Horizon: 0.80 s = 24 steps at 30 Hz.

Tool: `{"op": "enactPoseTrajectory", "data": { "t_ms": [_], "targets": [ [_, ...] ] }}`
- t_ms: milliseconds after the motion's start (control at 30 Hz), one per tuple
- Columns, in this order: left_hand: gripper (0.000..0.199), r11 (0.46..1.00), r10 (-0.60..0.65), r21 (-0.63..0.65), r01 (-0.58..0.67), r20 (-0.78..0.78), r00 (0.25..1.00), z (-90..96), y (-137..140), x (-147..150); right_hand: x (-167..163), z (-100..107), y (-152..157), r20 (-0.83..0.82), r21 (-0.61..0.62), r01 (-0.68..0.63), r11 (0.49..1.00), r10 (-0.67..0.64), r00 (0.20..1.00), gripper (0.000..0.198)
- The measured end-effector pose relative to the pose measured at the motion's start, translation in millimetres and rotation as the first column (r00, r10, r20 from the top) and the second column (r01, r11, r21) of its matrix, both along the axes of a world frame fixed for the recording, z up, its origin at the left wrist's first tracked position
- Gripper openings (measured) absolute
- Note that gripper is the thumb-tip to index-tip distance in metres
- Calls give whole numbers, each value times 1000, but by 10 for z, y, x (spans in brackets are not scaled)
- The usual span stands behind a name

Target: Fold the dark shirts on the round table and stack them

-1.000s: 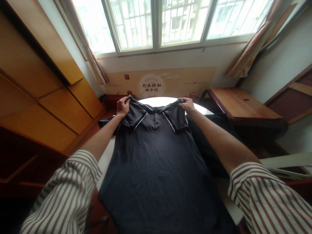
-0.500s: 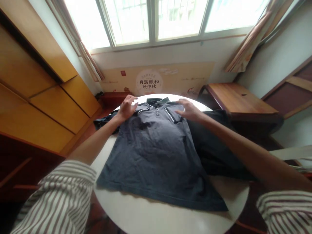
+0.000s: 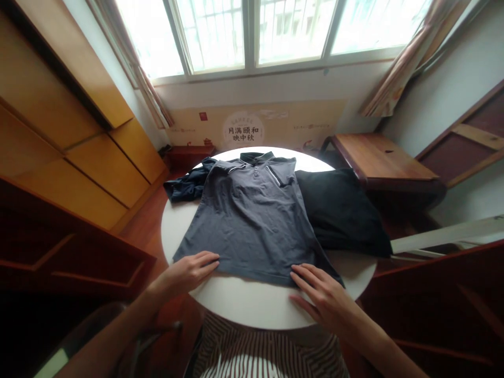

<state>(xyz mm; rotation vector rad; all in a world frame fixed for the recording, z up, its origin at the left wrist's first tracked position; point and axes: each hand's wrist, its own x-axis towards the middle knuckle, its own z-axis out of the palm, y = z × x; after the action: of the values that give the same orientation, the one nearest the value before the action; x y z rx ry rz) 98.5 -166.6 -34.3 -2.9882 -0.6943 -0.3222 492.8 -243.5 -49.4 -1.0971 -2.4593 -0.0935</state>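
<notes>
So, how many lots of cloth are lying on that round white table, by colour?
Grey polo shirt: 1
Dark blue bunched cloth: 1
Black cloth: 1
Total: 3, counting the bunch as one, since its folds could hide more.

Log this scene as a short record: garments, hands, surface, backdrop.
Shirt: gray, spread front up, collar toward the window
Left hand: at the shirt's lower left corner
Right hand: fingers on the lower edge, toward the right corner
Left of shirt: bunched dark garment
Right of shirt: black cloth
Surface: round white table
Backdrop: printed banner below the window
</notes>
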Motion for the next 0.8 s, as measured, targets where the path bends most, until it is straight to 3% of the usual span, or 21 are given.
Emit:
{"op": "enactPoseTrajectory", "data": {
  "t_ms": [133,267,400,467,500,567,700,800],
  "targets": [
    [30,1000,27,6,-27,1,1000,27,0,-13,-196,-39,31,67,4,46,999,-46,997,27],
    [29,1000,16,19,-20,170,985,82,3,-20,-411,38,93,121,-20,58,998,-55,991,17],
    [31,982,81,136,-130,320,944,133,-46,-5,-619,72,172,120,-19,72,997,-69,990,26],
    [30,956,136,195,-218,361,923,143,-63,9,-691,64,212,120,-4,99,995,-98,988,16],
    [29,944,159,215,-251,369,916,140,-64,15,-708,53,229,117,9,114,993,-114,987,9],
    [30,937,183,224,-269,342,922,114,-52,19,-699,24,251,102,24,135,991,-137,985,14],
    [34,950,222,172,-259,209,952,-11,-5,-30,-552,-33,214,55,15,174,985,-175,983,15],
    [28,939,278,145,-311,213,937,-113,25,-106,-465,-22,135,26,-14,219,976,-219,975,10]
  ]
}}
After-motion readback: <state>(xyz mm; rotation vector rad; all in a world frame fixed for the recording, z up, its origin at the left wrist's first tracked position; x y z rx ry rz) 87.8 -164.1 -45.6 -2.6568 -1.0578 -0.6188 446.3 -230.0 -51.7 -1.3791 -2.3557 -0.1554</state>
